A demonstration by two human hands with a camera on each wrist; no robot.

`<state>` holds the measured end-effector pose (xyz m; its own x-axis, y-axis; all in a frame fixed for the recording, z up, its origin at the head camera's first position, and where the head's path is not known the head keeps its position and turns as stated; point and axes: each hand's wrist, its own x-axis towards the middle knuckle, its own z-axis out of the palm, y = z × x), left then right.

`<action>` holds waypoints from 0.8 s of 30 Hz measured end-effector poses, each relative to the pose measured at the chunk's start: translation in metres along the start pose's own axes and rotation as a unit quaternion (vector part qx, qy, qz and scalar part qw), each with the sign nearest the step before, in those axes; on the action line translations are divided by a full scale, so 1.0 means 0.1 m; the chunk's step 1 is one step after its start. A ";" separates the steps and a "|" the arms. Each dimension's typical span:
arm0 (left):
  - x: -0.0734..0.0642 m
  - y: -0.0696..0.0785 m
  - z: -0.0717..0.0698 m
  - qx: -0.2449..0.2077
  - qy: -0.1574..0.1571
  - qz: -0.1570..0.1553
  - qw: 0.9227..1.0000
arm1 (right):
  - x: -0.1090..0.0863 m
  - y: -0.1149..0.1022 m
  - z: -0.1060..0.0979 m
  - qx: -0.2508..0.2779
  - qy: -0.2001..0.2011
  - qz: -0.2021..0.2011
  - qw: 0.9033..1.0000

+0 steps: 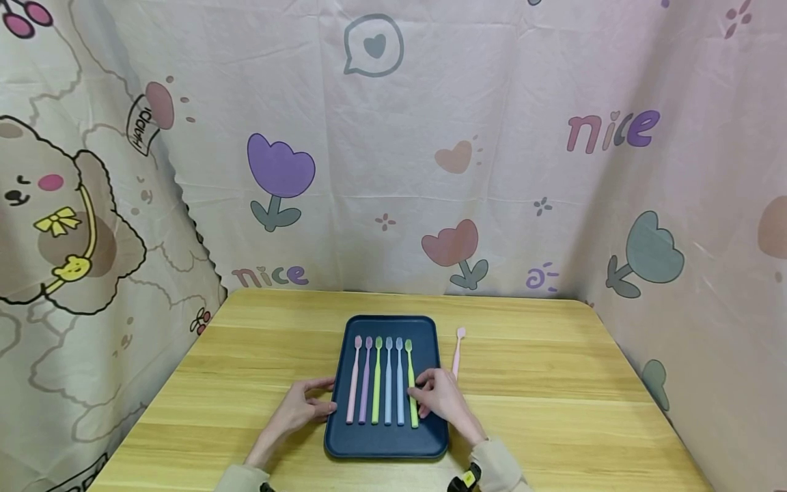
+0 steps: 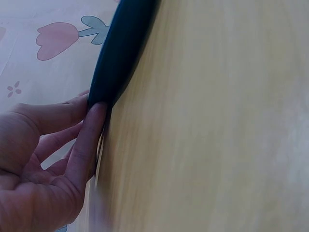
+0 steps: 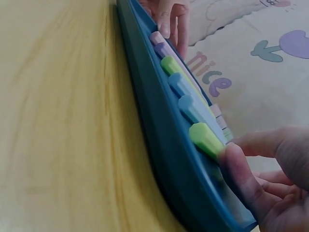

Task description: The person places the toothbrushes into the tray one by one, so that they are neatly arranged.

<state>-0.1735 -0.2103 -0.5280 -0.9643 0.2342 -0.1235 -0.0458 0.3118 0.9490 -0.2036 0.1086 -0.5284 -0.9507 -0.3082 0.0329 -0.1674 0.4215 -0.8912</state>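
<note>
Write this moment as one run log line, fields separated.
left hand: touches tray edge | right hand: on green toothbrush | pink toothbrush: on table

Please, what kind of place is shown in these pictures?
Probably a small indoor recording corner, not a bathroom: a wooden table closed in by cartoon-printed cloth, with a dark blue tray of toothbrushes laid out in a row.

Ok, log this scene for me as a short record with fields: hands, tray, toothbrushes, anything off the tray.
Left hand: fingers touch the tray's left edge
Right hand: fingers on the rightmost green toothbrush
Tray: dark blue, flat on the wooden table
In tray: six toothbrushes side by side
Off tray: pink toothbrush on the table, right of it
</note>
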 end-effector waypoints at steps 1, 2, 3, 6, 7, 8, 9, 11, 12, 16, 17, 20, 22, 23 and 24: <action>0.00 0.00 0.00 0.000 0.000 0.000 1.000 | 0.00 0.00 0.00 0.001 -0.003 -0.001 1.000; 0.00 0.00 0.00 0.001 0.000 -0.001 1.000 | -0.01 0.00 0.00 0.001 -0.006 -0.001 1.000; 0.00 0.00 0.00 0.000 0.001 -0.001 1.000 | -0.01 0.00 -0.01 0.003 -0.009 0.000 1.000; 0.00 0.00 0.00 0.001 0.001 -0.001 1.000 | -0.02 0.00 -0.02 0.007 -0.014 0.006 1.000; 0.00 0.00 0.00 0.001 0.001 0.000 1.000 | -0.02 -0.01 -0.02 0.008 -0.015 0.009 1.000; 0.00 0.00 0.00 0.000 0.001 0.001 1.000 | -0.02 -0.01 -0.02 0.009 -0.016 0.011 1.000; 0.00 0.00 0.00 0.000 0.000 0.002 1.000 | -0.03 -0.01 -0.02 0.010 -0.017 0.013 1.000; 0.00 0.01 0.00 -0.001 -0.001 0.003 1.000 | -0.03 -0.01 -0.02 0.009 -0.017 0.016 1.000; 0.00 0.01 0.00 -0.002 -0.001 0.003 1.000 | -0.03 -0.01 -0.02 0.008 -0.016 0.018 1.000; 0.00 0.01 -0.01 -0.001 -0.004 0.004 1.000 | -0.03 -0.02 -0.01 0.011 -0.017 0.024 1.000; 0.00 0.01 -0.01 -0.001 -0.004 0.003 1.000 | -0.03 -0.02 -0.01 0.013 -0.017 0.025 0.999; 0.00 0.00 -0.01 0.002 -0.003 0.004 1.000 | -0.03 -0.02 -0.01 0.018 -0.018 0.027 0.999; 0.00 0.00 -0.01 0.002 -0.004 0.005 1.000 | -0.03 -0.02 -0.01 0.019 -0.018 0.027 0.999; 0.00 0.00 -0.01 0.001 -0.004 0.005 1.000 | -0.03 -0.02 -0.01 0.019 -0.018 0.027 0.999; 0.00 0.00 -0.01 0.001 -0.005 0.007 1.000 | -0.02 -0.02 -0.01 0.019 -0.017 0.026 0.999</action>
<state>-0.1738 -0.2114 -0.5275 -0.9623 0.2471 -0.1134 -0.0325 0.3096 0.9503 -0.2013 0.1096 -0.5261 -0.9481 -0.3165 -0.0296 -0.1071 0.4058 -0.9077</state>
